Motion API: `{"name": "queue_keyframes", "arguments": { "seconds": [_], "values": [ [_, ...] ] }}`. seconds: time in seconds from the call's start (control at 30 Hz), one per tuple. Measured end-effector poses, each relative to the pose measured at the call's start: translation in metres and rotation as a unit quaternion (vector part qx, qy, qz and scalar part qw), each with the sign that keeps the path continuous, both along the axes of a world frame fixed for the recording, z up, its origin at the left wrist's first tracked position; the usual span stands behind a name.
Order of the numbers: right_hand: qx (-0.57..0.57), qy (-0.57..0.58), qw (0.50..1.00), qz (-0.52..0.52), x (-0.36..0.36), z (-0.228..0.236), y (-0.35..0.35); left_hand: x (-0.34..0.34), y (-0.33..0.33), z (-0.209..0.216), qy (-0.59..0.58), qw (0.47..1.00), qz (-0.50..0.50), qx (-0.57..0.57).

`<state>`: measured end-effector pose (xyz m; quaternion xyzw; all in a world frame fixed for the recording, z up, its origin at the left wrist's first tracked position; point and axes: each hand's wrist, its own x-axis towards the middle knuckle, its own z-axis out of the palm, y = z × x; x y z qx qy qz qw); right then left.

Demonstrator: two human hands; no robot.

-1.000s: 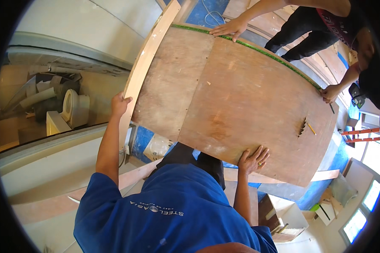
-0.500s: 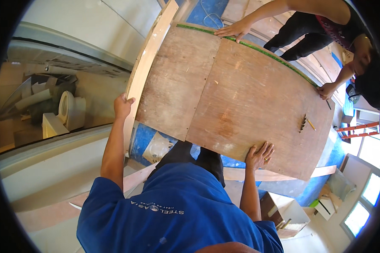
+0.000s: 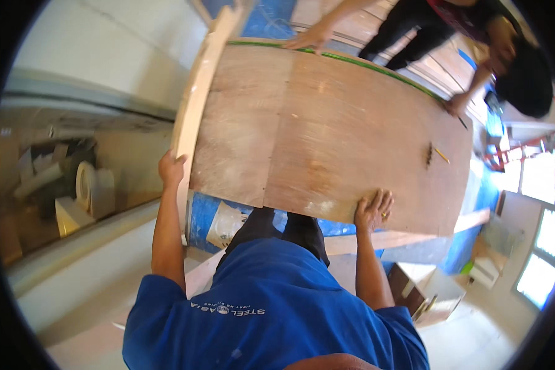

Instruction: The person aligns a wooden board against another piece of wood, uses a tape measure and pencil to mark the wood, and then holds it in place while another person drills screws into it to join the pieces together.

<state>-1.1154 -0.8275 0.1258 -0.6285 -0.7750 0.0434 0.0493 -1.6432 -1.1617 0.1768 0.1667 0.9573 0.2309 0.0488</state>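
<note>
My left hand (image 3: 172, 168) is closed around the edge of a long pale wooden plank (image 3: 197, 92), which runs along the left end of a brown plywood sheet (image 3: 345, 135). Near the sheet's close edge, my right hand (image 3: 374, 209) lies flat with fingers stretched, holding nothing. Along the far edge runs a narrow green strip (image 3: 357, 63), pressed down by a co-worker's two hands (image 3: 314, 37). A thin dark stick shows by the co-worker's hand at the right end. On the sheet rest a yellow pencil (image 3: 442, 155) and a small dark twisted piece (image 3: 430, 154).
Below the sheet are blue floor covering (image 3: 202, 216) and a pale bucket-like container (image 3: 225, 225). An open box (image 3: 428, 296) stands at the lower right. At left, beyond an opening, are a white toilet (image 3: 92, 188) and piled items. An orange ladder (image 3: 518, 151) stands far right.
The whole view has shifted and blurred slightly. The co-worker's head has come lower over the right end of the sheet. My hands keep their places on the plank and the plywood.
</note>
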Motion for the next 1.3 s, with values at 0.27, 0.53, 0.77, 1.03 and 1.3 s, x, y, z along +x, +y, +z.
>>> {"name": "queue_keyframes", "arguments": {
  "seconds": [0.27,0.53,0.77,1.03,1.3],
  "values": [
    [0.003,0.024,1.0,-0.012,0.006,0.002,0.013,0.021,-0.001,-0.002,-0.046,0.997,0.003,0.065],
    [-0.002,0.039,0.999,-0.02,0.005,0.004,0.007,0.029,0.015,0.014,-0.032,0.999,-0.003,0.032],
    [0.002,0.034,0.999,-0.018,0.007,0.002,0.008,0.032,0.018,0.011,-0.023,1.0,0.004,0.017],
    [0.019,0.023,1.0,0.007,0.001,0.007,0.015,0.022,-0.005,-0.025,-0.032,0.996,0.002,0.085],
    [0.016,-0.003,1.0,0.007,0.001,-0.007,0.0,0.024,0.022,0.01,-0.036,0.998,0.046,-0.025]
  ]
}}
